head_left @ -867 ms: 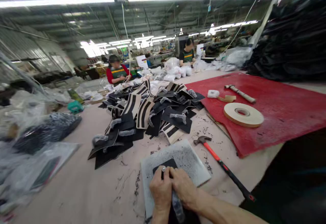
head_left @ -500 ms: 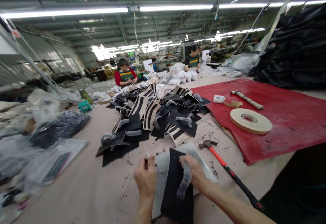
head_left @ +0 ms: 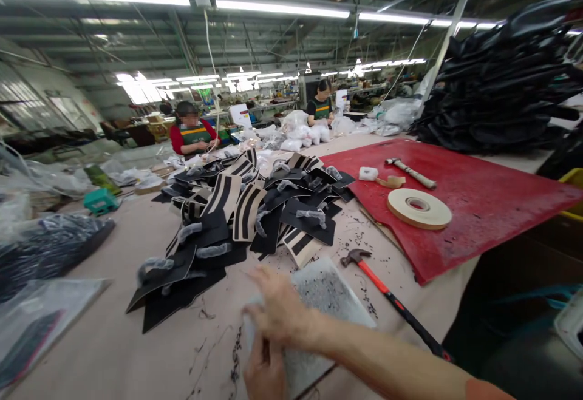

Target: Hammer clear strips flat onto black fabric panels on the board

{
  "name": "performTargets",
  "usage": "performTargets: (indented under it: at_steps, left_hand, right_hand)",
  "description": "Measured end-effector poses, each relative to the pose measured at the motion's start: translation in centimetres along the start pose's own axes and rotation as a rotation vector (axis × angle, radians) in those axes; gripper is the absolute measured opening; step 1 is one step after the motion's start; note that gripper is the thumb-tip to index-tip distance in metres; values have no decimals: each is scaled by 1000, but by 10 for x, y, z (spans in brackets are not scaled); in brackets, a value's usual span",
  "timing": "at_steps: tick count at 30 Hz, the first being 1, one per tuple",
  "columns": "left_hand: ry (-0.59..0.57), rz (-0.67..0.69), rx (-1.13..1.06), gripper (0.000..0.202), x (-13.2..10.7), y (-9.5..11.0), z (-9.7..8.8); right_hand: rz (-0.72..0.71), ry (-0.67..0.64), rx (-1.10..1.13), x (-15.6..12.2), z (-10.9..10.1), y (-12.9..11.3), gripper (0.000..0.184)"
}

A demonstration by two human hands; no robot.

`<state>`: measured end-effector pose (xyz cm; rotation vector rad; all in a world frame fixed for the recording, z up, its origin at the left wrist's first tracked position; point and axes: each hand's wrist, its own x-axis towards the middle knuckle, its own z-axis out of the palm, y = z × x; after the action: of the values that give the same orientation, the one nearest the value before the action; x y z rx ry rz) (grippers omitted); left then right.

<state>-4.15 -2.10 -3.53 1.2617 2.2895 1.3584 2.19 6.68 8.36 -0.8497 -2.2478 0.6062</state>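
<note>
My right hand (head_left: pixel 276 310) reaches leftward across the near end of a speckled grey pad (head_left: pixel 328 291). It is blurred, its fingers look stretched out, and nothing shows in it. My left hand (head_left: pixel 263 377) sits just below it at the picture's bottom edge, curled closed; what it holds is hidden. A hammer with a red and black handle (head_left: pixel 392 303) lies right of the pad. Beyond the pad spreads a pile of black and striped cut pieces (head_left: pixel 246 218).
A red mat (head_left: pixel 478 193) at the right carries a roll of tape (head_left: pixel 419 209), a second hammer (head_left: pixel 410 171) and a small white block (head_left: pixel 368 173). Black material is heaped at the far right (head_left: pixel 501 96). Plastic bags (head_left: pixel 50 248) lie at the left. Two people (head_left: pixel 191 136) work far off.
The black piece that my right hand lifted off the pad is gone from view. That hand has swung left across the pad. My left hand has dropped lower.
</note>
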Motion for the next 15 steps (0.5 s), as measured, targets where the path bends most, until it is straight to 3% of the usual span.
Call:
performTargets:
  at_steps: [2, 4, 7, 11, 13, 15]
  left_hand:
    - [3, -63, -32, 29, -4, -2, 0]
    - [14, -123, -81, 31, -7, -2, 2]
    - [17, -168, -137, 33, -6, 0, 4]
    - [7, -211, -149, 36, -3, -2, 3]
    - [-20, -217, -151, 38, 0, -3, 1]
    - [-39, -194, -148, 39, 2, -1, -2]
  right_hand:
    - [216, 114, -200, 27, -39, 55, 49]
    - [520, 122, -431, 53, -75, 107, 56]
    - [667, 69, -484, 75, -107, 161, 64]
    - [636, -86, -431, 88, -115, 181, 40]
    - [585, -116, -420, 90, -114, 173, 32]
    - [523, -119, -417, 83, -114, 155, 39]
